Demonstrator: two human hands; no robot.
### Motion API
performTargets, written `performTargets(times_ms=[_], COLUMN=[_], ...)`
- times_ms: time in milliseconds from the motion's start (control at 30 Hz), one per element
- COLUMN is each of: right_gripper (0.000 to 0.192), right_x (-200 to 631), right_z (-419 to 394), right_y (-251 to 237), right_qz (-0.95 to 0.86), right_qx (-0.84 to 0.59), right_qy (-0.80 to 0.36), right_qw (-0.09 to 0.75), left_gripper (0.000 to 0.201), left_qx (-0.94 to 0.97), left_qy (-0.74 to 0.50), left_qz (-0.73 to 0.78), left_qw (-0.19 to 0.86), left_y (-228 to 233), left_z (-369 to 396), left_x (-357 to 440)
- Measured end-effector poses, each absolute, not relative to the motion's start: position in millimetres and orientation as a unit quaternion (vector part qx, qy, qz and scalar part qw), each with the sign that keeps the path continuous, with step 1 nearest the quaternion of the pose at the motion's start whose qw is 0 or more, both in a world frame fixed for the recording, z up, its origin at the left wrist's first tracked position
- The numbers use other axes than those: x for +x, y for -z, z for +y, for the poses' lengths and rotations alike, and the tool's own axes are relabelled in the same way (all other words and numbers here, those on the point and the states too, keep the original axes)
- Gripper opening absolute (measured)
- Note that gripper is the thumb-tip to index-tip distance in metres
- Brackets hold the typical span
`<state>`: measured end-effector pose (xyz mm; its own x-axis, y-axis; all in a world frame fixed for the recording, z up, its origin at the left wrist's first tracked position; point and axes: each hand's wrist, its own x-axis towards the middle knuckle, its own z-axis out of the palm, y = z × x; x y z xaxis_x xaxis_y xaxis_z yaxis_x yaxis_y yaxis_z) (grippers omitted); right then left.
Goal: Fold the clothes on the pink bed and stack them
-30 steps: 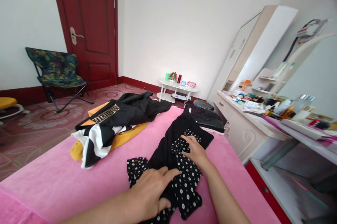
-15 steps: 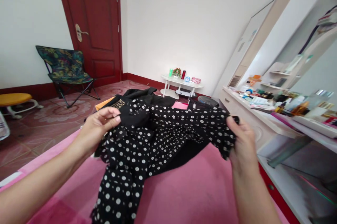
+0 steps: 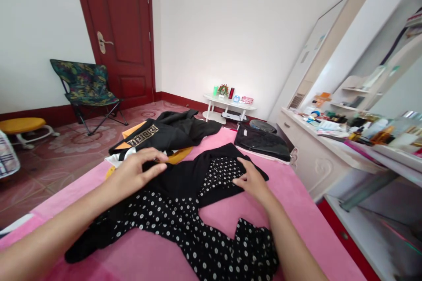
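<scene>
Lying on the pink bed (image 3: 154, 257), the shirt (image 3: 184, 217) is being reached over by the left hand (image 3: 135, 173) and right hand (image 3: 253, 180), fingers (image 3: 153, 154) being held apart; creases could be forming if bunched cloth is being pressed.

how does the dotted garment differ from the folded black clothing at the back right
The dotted garment has pale dots over much of it; the folded black clothing shows none. The dotted garment lies loosely sprawled, while the folded black clothing sits in a compact, flat pile. The dotted garment also fills more of the picture than the folded black clothing. Both are mainly black.
</scene>
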<state>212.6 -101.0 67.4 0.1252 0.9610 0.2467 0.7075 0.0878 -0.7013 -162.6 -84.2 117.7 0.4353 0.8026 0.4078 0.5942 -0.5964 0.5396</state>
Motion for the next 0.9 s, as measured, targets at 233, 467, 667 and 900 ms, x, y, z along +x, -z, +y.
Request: performTargets(times_ms=[233,467,667,900], right_gripper=[0.021,0.022,0.039,0.012], right_x=[191.6,221.0,213.7,213.2], right_z=[-113.0,-132.6,-99.2,-108.1], right_y=[-88.7,-145.1,-47.7,-79.7], right_qz=[-0.645,-0.541,-0.633,-0.638], right_qx=[-0.578,-0.534,-0.671,-0.619], right_qy=[-0.27,-0.228,-0.136,-0.257], right_qw=[0.42,0.608,0.362,0.38], left_gripper=[0.062,0.096,0.063,0.046], left_qx=[0.928,0.931,0.913,0.865], left_qy=[-0.114,-0.02,-0.015,-0.163], left_qz=[0.33,0.364,0.408,0.416], left_qw=[0.131,0.025,0.005,0.23], left_y=[-100.1,-87.6,-87.4,-112.1], left_z=[-131.2,-123.5,-123.6,-118.7], left_x=[-125.5,-154.5,-149.0,-155.1])
